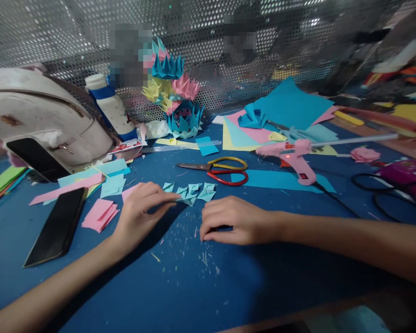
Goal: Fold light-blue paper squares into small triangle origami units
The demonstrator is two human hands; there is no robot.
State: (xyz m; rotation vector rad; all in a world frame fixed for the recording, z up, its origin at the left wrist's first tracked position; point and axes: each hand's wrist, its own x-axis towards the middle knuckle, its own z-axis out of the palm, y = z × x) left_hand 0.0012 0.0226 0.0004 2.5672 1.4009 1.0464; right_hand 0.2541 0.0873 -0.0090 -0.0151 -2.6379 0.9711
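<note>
My left hand (141,210) pinches a light blue folded paper piece (183,200) between thumb and fingers, at the left end of a small group of similar pieces. More light blue folded paper pieces (207,191) lie just beyond my two hands. My right hand (234,219) rests on the table with its fingers curled down and the thumb tip close to them; nothing shows in it. Scissors (225,170) with one yellow and one red handle lie beyond the folded pieces, blades to the left. Small paper scraps (204,259) are scattered between and below my hands.
A pink glue gun (296,157) lies on blue paper, its cord trailing right. Folded paper flowers (183,119) stand against the perforated metal panel (208,55). At left are a phone (57,227), pink paper squares (100,215), a backpack (38,111) and a bottle (111,107).
</note>
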